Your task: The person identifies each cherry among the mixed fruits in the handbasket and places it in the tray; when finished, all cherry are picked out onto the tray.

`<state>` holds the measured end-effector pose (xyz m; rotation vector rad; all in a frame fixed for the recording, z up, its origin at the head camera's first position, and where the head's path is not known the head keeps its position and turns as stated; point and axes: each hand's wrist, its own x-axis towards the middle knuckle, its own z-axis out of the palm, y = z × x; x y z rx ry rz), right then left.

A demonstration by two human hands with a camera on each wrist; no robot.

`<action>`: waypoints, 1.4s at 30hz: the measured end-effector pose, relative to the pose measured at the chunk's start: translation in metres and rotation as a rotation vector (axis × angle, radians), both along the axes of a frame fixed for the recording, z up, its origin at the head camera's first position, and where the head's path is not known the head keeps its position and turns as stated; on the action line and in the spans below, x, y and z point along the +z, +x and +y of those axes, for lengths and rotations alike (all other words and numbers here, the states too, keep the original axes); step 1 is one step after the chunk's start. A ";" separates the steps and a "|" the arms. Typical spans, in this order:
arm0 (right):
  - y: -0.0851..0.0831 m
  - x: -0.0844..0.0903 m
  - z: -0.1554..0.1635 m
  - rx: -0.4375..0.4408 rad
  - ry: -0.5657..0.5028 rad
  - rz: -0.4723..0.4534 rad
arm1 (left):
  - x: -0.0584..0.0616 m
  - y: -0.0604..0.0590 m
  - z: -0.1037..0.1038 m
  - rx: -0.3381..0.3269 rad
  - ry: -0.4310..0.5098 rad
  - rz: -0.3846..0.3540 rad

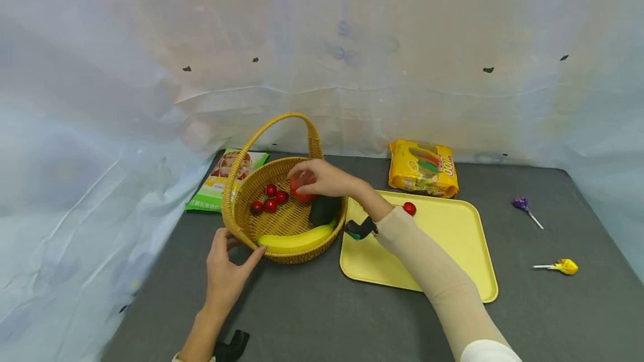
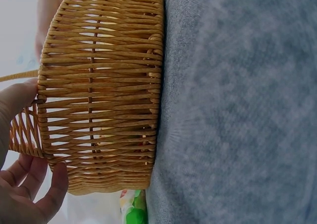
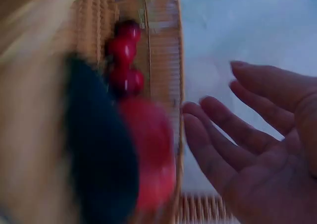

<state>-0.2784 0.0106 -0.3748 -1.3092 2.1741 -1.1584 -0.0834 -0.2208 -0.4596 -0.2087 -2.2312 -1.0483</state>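
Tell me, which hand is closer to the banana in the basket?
Left. The left hand touches the basket rim right beside the banana; the right hand is farther back, over the big red tomato.

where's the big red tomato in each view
Head: tomato in the wicker basket, under the right hand, beside the dark avocado.
Left wrist: not in view, only the basket's outer wall.
Right wrist: blurred, low centre, beside the avocado.
Shared landmark: the basket.
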 end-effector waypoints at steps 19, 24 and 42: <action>0.002 -0.027 -0.106 0.183 0.130 -0.222 | -0.002 -0.001 -0.002 -0.023 -0.012 -0.027; 0.001 -0.031 -0.108 0.199 0.124 -0.270 | -0.003 0.000 -0.002 -0.016 -0.015 -0.020; 0.010 -0.039 -0.114 0.385 0.367 -0.344 | -0.003 0.000 -0.002 -0.001 -0.024 0.009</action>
